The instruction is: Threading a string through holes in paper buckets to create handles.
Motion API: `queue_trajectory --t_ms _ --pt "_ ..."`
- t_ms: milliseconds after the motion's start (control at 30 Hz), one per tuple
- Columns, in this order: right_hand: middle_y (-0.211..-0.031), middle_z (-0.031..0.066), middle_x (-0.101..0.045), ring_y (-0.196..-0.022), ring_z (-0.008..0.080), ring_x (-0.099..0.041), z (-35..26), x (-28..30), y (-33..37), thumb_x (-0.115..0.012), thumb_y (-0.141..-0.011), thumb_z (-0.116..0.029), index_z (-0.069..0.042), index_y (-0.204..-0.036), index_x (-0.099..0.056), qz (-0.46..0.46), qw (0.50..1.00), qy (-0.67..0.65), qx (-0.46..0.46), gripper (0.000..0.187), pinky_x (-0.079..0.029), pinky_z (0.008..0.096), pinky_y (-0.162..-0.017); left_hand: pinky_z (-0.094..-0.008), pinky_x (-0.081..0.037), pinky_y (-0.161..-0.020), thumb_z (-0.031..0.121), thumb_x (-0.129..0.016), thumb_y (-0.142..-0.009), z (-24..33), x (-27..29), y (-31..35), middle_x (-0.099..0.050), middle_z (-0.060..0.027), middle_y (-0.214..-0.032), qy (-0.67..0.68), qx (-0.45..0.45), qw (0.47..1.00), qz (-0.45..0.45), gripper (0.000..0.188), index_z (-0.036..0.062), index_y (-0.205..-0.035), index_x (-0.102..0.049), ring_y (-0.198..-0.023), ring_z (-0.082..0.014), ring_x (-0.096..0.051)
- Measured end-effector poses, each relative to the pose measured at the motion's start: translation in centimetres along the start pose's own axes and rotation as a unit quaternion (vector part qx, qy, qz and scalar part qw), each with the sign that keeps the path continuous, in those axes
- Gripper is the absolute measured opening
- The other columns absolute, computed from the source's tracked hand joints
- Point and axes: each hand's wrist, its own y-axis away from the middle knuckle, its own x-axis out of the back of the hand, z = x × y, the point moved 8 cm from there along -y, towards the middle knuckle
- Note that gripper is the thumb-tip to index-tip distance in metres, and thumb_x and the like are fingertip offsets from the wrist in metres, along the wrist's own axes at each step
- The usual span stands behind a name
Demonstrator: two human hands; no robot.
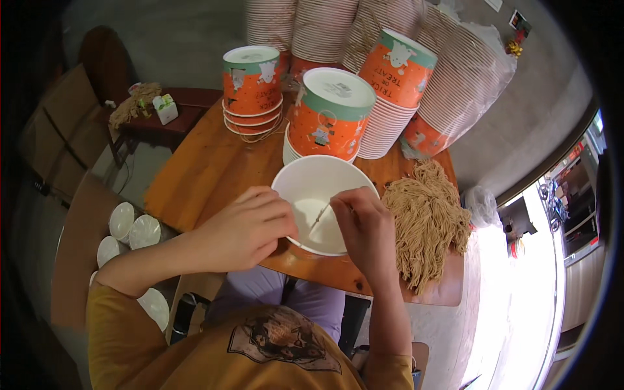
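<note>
A white-lined paper bucket [307, 174] tilts toward me at the front of the wooden table, its open mouth up. My left hand [250, 224] is closed at its left rim, with the fingertips curled out of sight. A thin beige cord [318, 220] hangs inside the bucket. The fingers of my right hand [365, 224] are pinched together on the cord over the right rim. Just beyond stands a stack of orange and green printed buckets [331, 120], turned upside down. To the right lies a thick bundle of beige cords [426, 224].
More bucket stacks [252, 88] stand upside down at the back, some in clear plastic [465, 84]. Several white buckets [144, 232] sit in a carton [84, 253] at lower left. A dark red bench [195, 97] holds more cord and a tissue pack [166, 109].
</note>
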Motion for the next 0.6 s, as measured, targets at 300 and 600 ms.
queue_trajectory --t_ms 300,600 --pt "-0.079 0.0107 -0.062 -0.065 0.0326 -0.063 0.1 -1.5 -0.6 -0.06 -0.091 -0.016 -0.007 -0.088 -0.057 -0.025 0.996 0.061 -0.059 0.01 -0.049 0.0427 -0.057 -0.039 -0.043 -0.083 0.018 -0.06 -0.086 -3.1 -1.4 -1.6 -0.059 -0.0081 -0.068 0.108 0.247 0.961 0.061 0.013 0.0055 -0.086 -0.054 -0.072 -0.0298 -0.059" --pt "-0.077 0.0149 -0.061 -0.065 0.0354 -0.062 0.5 -1.6 -1.3 -0.058 -0.09 -0.014 -0.006 -0.085 -0.054 0.008 0.994 0.069 -0.08 0.01 -0.049 0.0452 -0.058 -0.0395 -0.041 -0.079 0.01 -0.06 -0.077 -3.4 -1.9 -2.2 -0.058 -0.0112 -0.074 0.074 0.194 0.974 0.095 0.01 0.0043 -0.075 -0.052 -0.079 -0.0312 -0.057"
